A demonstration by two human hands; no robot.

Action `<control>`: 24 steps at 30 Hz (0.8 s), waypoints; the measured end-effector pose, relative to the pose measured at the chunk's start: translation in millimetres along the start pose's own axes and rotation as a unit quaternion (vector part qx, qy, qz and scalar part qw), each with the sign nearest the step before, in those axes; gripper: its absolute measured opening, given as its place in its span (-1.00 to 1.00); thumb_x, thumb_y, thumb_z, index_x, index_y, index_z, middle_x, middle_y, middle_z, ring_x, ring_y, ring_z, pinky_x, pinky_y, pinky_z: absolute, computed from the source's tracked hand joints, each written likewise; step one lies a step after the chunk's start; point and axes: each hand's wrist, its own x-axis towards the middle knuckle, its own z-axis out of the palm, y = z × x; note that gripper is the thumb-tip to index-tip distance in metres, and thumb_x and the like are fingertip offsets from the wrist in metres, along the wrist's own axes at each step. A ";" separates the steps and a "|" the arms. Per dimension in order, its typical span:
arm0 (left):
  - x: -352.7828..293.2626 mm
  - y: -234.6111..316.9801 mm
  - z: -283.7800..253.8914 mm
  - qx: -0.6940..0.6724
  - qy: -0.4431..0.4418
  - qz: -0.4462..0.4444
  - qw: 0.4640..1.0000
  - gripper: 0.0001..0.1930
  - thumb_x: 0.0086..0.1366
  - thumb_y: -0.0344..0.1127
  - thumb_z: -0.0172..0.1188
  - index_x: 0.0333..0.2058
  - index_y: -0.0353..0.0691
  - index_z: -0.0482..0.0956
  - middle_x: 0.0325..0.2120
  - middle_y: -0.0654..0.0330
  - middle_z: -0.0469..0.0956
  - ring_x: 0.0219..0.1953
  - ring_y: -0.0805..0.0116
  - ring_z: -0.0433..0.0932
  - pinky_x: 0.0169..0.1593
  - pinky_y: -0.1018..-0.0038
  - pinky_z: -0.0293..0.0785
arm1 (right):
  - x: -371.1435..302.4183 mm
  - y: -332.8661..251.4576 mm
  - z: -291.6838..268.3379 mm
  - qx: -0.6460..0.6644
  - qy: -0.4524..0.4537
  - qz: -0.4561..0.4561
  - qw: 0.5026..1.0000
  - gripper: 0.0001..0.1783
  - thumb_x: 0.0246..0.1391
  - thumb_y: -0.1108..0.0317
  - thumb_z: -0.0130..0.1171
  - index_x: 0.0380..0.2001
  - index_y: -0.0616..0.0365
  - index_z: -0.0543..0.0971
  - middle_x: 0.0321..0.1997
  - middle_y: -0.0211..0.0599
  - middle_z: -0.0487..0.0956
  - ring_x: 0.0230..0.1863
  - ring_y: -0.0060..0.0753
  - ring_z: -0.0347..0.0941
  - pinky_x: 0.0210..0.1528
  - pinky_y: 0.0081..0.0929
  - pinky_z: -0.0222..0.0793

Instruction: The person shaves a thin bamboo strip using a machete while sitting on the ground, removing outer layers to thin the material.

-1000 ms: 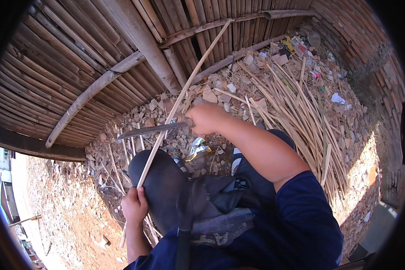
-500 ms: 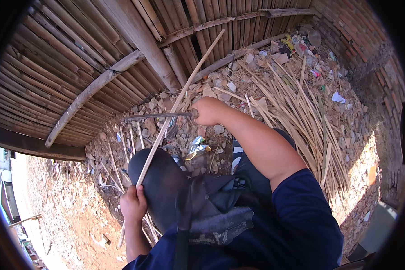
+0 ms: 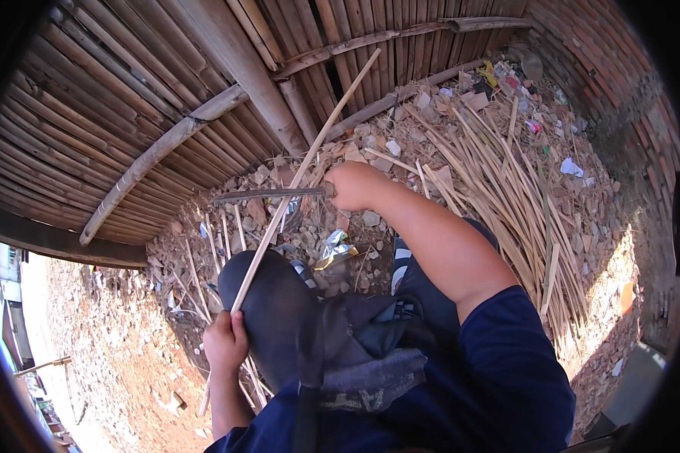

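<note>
A long, pale bamboo strip (image 3: 325, 134) slants away from me across my left knee, its far end up against the slatted wall. My left hand (image 3: 225, 343) is closed round its near end, with the thumb along the strip. In my right hand (image 3: 353, 186) is a long, dark-bladed machete (image 3: 238, 195), gripped by the handle. The blade points left and crosses the strip near its middle. The blade's flat side shows; whether its edge touches the strip I cannot tell.
Many cut bamboo strips (image 3: 517, 204) lie in a heap to the right. A slatted bamboo wall (image 3: 113, 98) leans overhead on the left, and a brick wall (image 3: 635, 83) stands at right. Rubble and litter, including a shiny wrapper (image 3: 335, 249), cover the ground before my knees.
The machete blade has turned so that more of its flat side shows. Both hands hold nearly the same places, and the whole view has shifted slightly.
</note>
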 end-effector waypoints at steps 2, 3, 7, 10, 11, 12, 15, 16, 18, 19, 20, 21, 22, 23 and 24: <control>-2.5 -1.5 -1.5 0.003 -0.013 -0.010 1.000 -0.54 0.51 -0.06 0.04 -0.51 -0.30 0.38 -0.66 -0.17 0.45 -0.54 -0.31 0.51 -0.46 -0.01 0.34 | -5.3 -12.1 1.5 -0.003 0.022 -0.002 1.000 -0.70 -0.12 0.27 0.32 -0.23 0.02 0.71 -0.29 -0.08 0.70 -0.13 0.07 0.64 -0.08 -0.03 0.56; -3.0 -3.5 0.7 -0.007 -0.011 -0.009 1.000 -0.54 0.51 -0.06 0.04 -0.52 -0.30 0.38 -0.66 -0.18 0.45 -0.54 -0.31 0.51 -0.46 -0.01 0.34 | -10.7 -24.9 -5.4 0.006 0.001 -0.001 1.000 -0.69 -0.12 0.27 0.32 -0.21 0.00 0.72 -0.28 -0.08 0.70 -0.13 0.08 0.64 -0.06 -0.03 0.55; -0.7 -7.3 1.2 -0.023 -0.025 -0.007 0.999 -0.54 0.51 -0.07 0.04 -0.52 -0.30 0.37 -0.66 -0.18 0.45 -0.54 -0.30 0.51 -0.46 0.00 0.34 | -18.4 -43.1 -1.1 -0.058 -0.026 -0.070 0.996 -0.70 -0.11 0.26 0.31 -0.23 0.01 0.71 -0.28 -0.06 0.70 -0.12 0.09 0.63 -0.05 -0.02 0.55; 1.8 -4.4 2.5 -0.019 -0.015 0.011 1.000 -0.54 0.51 -0.08 0.04 -0.52 -0.30 0.37 -0.68 -0.17 0.44 -0.56 -0.29 0.50 -0.47 0.01 0.32 | -4.9 -8.8 -6.4 -0.009 -0.045 -0.037 0.998 -0.68 -0.13 0.25 0.30 -0.22 -0.01 0.71 -0.28 -0.06 0.69 -0.12 0.09 0.64 -0.06 -0.02 0.55; 1.9 -3.7 3.0 -0.020 -0.011 0.010 1.000 -0.54 0.51 -0.08 0.04 -0.52 -0.30 0.37 -0.68 -0.17 0.44 -0.56 -0.29 0.50 -0.47 0.01 0.32 | -3.4 -6.9 -6.0 -0.011 -0.044 -0.040 0.998 -0.68 -0.13 0.25 0.30 -0.22 -0.01 0.71 -0.28 -0.06 0.69 -0.12 0.09 0.64 -0.06 -0.02 0.55; 1.7 -3.2 3.5 -0.015 -0.006 0.007 1.000 -0.53 0.51 -0.07 0.05 -0.52 -0.30 0.37 -0.69 -0.16 0.43 -0.56 -0.28 0.50 -0.48 0.01 0.32 | -2.2 -5.3 -5.6 -0.009 -0.029 -0.020 0.999 -0.69 -0.13 0.25 0.30 -0.23 0.00 0.71 -0.29 -0.06 0.69 -0.12 0.08 0.64 -0.06 -0.02 0.55; -1.7 -8.2 4.4 -0.016 0.001 -0.004 1.000 -0.53 0.51 -0.06 0.05 -0.53 -0.30 0.37 -0.70 -0.16 0.42 -0.58 -0.28 0.49 -0.49 0.01 0.30 | -9.4 -23.5 -9.7 0.000 -0.006 0.006 1.000 -0.71 -0.14 0.26 0.29 -0.26 0.03 0.70 -0.29 -0.06 0.69 -0.13 0.08 0.64 -0.07 -0.01 0.55; -2.7 -10.3 4.5 -0.023 0.000 -0.012 1.000 -0.53 0.51 -0.05 0.05 -0.53 -0.29 0.38 -0.71 -0.15 0.41 -0.58 -0.28 0.48 -0.49 0.02 0.30 | -12.5 -32.7 -10.5 0.007 0.003 0.014 1.000 -0.72 -0.14 0.26 0.29 -0.28 0.03 0.70 -0.28 -0.06 0.69 -0.13 0.08 0.64 -0.07 0.00 0.54; -0.2 -7.8 5.8 -0.028 0.001 -0.011 1.000 -0.56 0.48 -0.10 0.10 -0.54 -0.27 0.37 -0.71 -0.13 0.43 -0.60 -0.25 0.49 -0.50 0.03 0.33 | -14.5 -38.8 -6.6 -0.012 -0.016 -0.017 1.000 -0.68 -0.13 0.26 0.29 -0.22 0.01 0.70 -0.22 -0.07 0.69 -0.09 0.05 0.64 -0.05 -0.02 0.56; 0.3 -6.9 6.8 -0.032 0.003 -0.012 0.999 -0.58 0.46 -0.14 0.14 -0.55 -0.25 0.37 -0.72 -0.10 0.45 -0.62 -0.22 0.50 -0.51 0.04 0.35 | -15.6 -39.9 -5.9 -0.030 -0.034 -0.051 0.998 -0.63 -0.12 0.25 0.30 -0.15 -0.02 0.70 -0.16 -0.08 0.69 -0.05 0.01 0.65 -0.02 -0.03 0.58; 0.0 -7.3 6.1 -0.030 0.004 -0.012 0.999 -0.58 0.46 -0.14 0.14 -0.55 -0.25 0.37 -0.72 -0.10 0.45 -0.62 -0.22 0.50 -0.51 0.04 0.35 | -16.7 -42.7 -11.9 -0.028 -0.033 -0.053 0.998 -0.63 -0.12 0.25 0.30 -0.15 -0.02 0.70 -0.16 -0.08 0.69 -0.05 0.01 0.65 -0.02 -0.03 0.58; -1.3 -8.2 6.0 -0.028 0.002 -0.009 1.000 -0.57 0.48 -0.11 0.10 -0.54 -0.27 0.38 -0.71 -0.12 0.44 -0.61 -0.24 0.49 -0.51 0.05 0.33 | -18.2 -45.5 -21.7 -0.045 -0.056 -0.045 0.996 -0.64 -0.12 0.25 0.30 -0.16 -0.01 0.70 -0.16 -0.07 0.69 -0.05 0.02 0.65 -0.02 -0.03 0.58; -2.6 -9.6 6.1 -0.027 0.000 -0.007 1.000 -0.55 0.50 -0.09 0.06 -0.53 -0.28 0.38 -0.70 -0.14 0.43 -0.59 -0.25 0.49 -0.50 0.06 0.31 | -17.6 -45.2 -28.0 -0.061 -0.080 -0.037 0.994 -0.65 -0.11 0.25 0.30 -0.17 -0.01 0.70 -0.16 -0.07 0.69 -0.05 0.02 0.65 -0.02 -0.03 0.58; -2.8 -9.6 7.3 -0.027 -0.002 -0.004 1.000 -0.55 0.50 -0.09 0.06 -0.53 -0.28 0.38 -0.70 -0.14 0.43 -0.59 -0.25 0.49 -0.50 0.06 0.31 | -13.8 -31.3 -25.8 -0.060 -0.079 -0.034 0.995 -0.65 -0.11 0.25 0.30 -0.17 -0.01 0.70 -0.16 -0.07 0.69 -0.05 0.02 0.65 -0.02 -0.03 0.58; -2.1 -10.5 10.7 -0.029 0.010 -0.001 1.000 -0.57 0.48 -0.12 0.10 -0.54 -0.27 0.37 -0.71 -0.11 0.44 -0.61 -0.23 0.49 -0.51 0.05 0.33 | -4.9 -10.4 -17.5 -0.033 -0.028 -0.023 0.999 -0.67 -0.14 0.26 0.30 -0.22 0.03 0.70 -0.22 -0.06 0.70 -0.10 0.07 0.64 -0.06 -0.01 0.56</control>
